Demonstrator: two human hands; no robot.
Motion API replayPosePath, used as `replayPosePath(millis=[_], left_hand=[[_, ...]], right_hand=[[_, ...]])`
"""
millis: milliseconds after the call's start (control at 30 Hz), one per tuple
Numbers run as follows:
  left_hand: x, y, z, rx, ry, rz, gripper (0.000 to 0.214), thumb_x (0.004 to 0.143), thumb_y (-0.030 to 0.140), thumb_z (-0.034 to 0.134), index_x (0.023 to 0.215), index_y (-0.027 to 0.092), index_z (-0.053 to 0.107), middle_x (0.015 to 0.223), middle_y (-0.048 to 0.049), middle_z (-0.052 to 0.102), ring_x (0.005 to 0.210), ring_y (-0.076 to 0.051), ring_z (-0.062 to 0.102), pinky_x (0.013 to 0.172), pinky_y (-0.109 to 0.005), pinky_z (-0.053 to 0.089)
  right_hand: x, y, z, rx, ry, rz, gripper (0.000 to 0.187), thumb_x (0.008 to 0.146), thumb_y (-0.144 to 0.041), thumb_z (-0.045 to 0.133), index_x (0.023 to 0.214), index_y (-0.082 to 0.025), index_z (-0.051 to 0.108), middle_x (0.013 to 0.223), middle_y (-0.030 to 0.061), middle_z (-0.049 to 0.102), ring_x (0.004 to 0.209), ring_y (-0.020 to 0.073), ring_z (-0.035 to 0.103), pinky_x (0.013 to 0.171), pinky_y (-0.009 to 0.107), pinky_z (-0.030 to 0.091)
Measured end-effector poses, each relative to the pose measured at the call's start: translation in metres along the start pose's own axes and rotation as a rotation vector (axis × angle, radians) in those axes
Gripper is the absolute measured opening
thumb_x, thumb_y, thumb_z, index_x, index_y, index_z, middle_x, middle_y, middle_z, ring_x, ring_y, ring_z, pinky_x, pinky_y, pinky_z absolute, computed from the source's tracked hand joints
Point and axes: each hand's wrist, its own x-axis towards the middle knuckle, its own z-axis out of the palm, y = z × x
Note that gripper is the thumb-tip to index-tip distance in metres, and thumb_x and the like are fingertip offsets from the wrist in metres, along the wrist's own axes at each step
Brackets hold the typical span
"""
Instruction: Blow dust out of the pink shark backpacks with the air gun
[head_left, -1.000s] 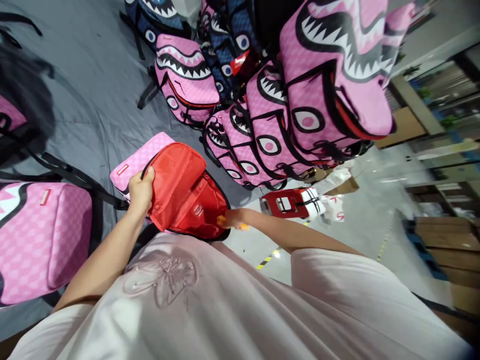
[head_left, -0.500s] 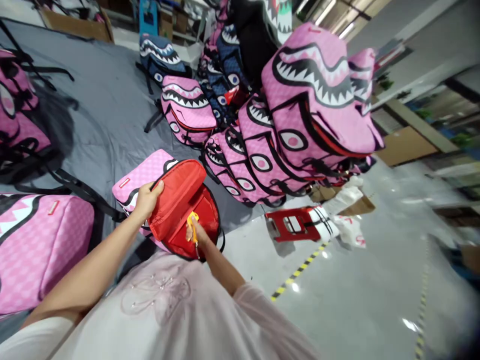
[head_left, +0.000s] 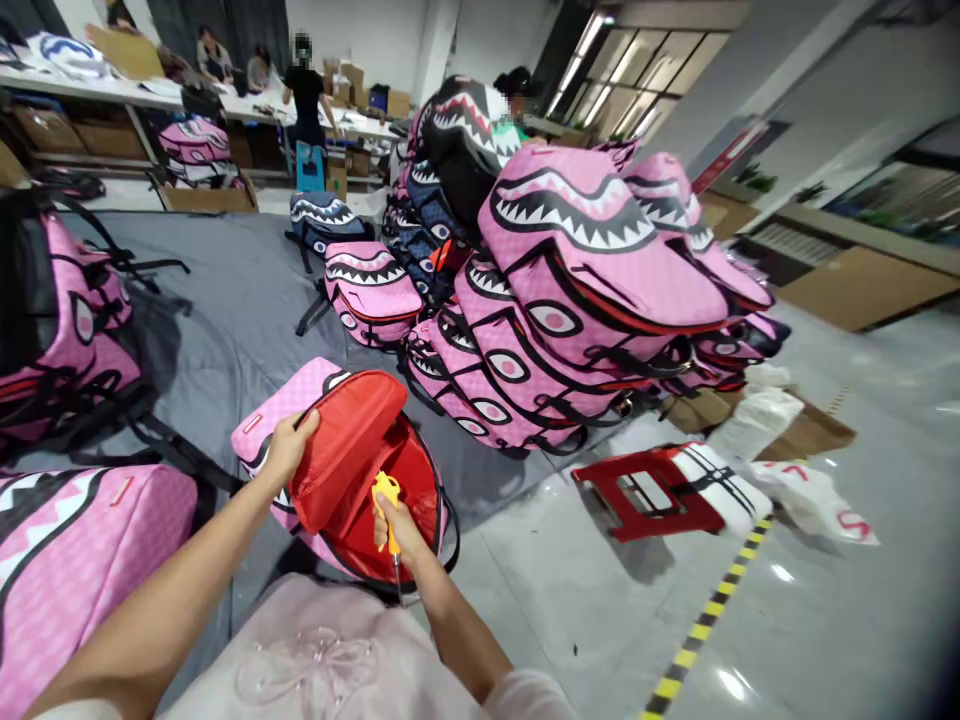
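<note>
A pink backpack (head_left: 281, 395) with a shark-mouth print lies on the grey cloth in front of me, unzipped so that its red lining (head_left: 420, 455) shows. My left hand (head_left: 291, 445) grips the edge of its opened flap (head_left: 345, 440), red on the inside, and holds it folded back. Over the opening, my right hand (head_left: 397, 527) is closed round a yellow-handled tool (head_left: 386, 492) with a thin metal shaft pointing down towards me. The exact kind of tool is hard to make out.
Stacked pink backpacks (head_left: 555, 300) rise at the right, with blue ones behind. Another pink backpack (head_left: 97, 560) lies at my left. A red stool (head_left: 637, 490) rests on the floor near striped tape (head_left: 705, 630). People (head_left: 306, 95) are around a long table at the back.
My view has tilted up, bringing the far table and people into sight. My left hand still holds the flap; the opening looks wider, and the yellow tool remains in my right hand.
</note>
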Motion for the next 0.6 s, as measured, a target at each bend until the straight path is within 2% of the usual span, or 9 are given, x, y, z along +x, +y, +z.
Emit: replayPosePath(millis=[100,233,300,400,467,500,567,600], left_hand=[[0.001,0.0,-0.001,0.025,0.009,0.02,0.048,0.07,0.063,0.068,0.077,0.015,0.066,0.072,-0.0012,0.065,0.067,-0.017,0.058,0.069,-0.028,0.046],[0.004,0.003,-0.001,0.188,0.04,0.121,0.04,0.075,0.057,0.063,0.07,0.018,0.061,0.066,0.0003,0.061,0.065,-0.016,0.055,0.064,-0.027,0.044],[0.006,0.009,0.0,0.298,0.118,0.231,0.032,0.078,0.05,0.062,0.08,0.018,0.065,0.075,-0.0014,0.065,0.072,-0.018,0.059,0.07,-0.028,0.046],[0.0,0.017,-0.001,0.476,0.28,0.487,0.03,0.083,0.035,0.06,0.107,0.017,0.067,0.102,-0.0087,0.07,0.096,-0.022,0.063,0.09,-0.036,0.047],[-0.016,0.019,0.0,0.593,0.297,0.7,0.027,0.084,0.027,0.06,0.109,0.02,0.067,0.115,-0.011,0.068,0.112,-0.025,0.059,0.101,-0.043,0.042],[-0.029,0.018,0.001,0.638,0.273,0.804,0.024,0.084,0.023,0.061,0.106,0.022,0.069,0.118,-0.01,0.067,0.118,-0.026,0.057,0.105,-0.046,0.038],[-0.067,0.016,0.008,0.684,0.177,0.986,0.022,0.084,0.019,0.064,0.102,0.028,0.071,0.118,-0.0058,0.068,0.122,-0.025,0.055,0.107,-0.047,0.035],[-0.091,0.014,0.014,0.676,0.081,1.065,0.022,0.085,0.018,0.063,0.103,0.029,0.071,0.116,-0.0043,0.069,0.12,-0.024,0.056,0.104,-0.046,0.037]], right_hand=[[-0.008,-0.008,0.003,-0.11,0.013,0.013,0.058,0.072,-0.074,0.067,0.07,-0.023,0.039,0.045,-0.0115,0.033,0.037,0.0059,0.032,0.038,0.02,0.033],[-0.031,-0.039,0.01,-0.581,-0.048,0.132,0.037,0.095,-0.05,0.049,0.072,-0.023,0.039,0.048,-0.0089,0.035,0.039,0.0083,0.037,0.042,0.022,0.037],[-0.042,-0.063,0.011,-0.742,-0.043,0.186,0.03,0.096,-0.039,0.053,0.072,-0.023,0.043,0.048,-0.0072,0.04,0.04,0.0095,0.04,0.042,0.023,0.037],[-0.047,-0.109,0.009,-0.918,-0.032,0.294,0.029,0.087,-0.029,0.068,0.067,-0.019,0.051,0.047,-0.0035,0.047,0.04,0.0104,0.045,0.042,0.023,0.034],[-0.037,-0.142,0.01,-1.061,-0.034,0.339,0.028,0.082,-0.025,0.075,0.066,-0.016,0.054,0.047,-0.0039,0.049,0.041,0.0088,0.045,0.044,0.021,0.034],[-0.028,-0.158,0.013,-1.267,-0.093,0.34,0.026,0.084,-0.029,0.075,0.07,-0.016,0.056,0.049,-0.0042,0.05,0.042,0.0087,0.046,0.047,0.02,0.037],[-0.005,-0.184,0.02,-1.585,-0.235,0.384,0.028,0.086,-0.035,0.072,0.075,-0.013,0.059,0.053,-0.0022,0.054,0.048,0.0105,0.052,0.053,0.022,0.044],[0.006,-0.195,0.026,-1.697,-0.296,0.418,0.029,0.088,-0.037,0.069,0.075,-0.012,0.06,0.055,-0.0014,0.055,0.051,0.011,0.054,0.057,0.023,0.047]])
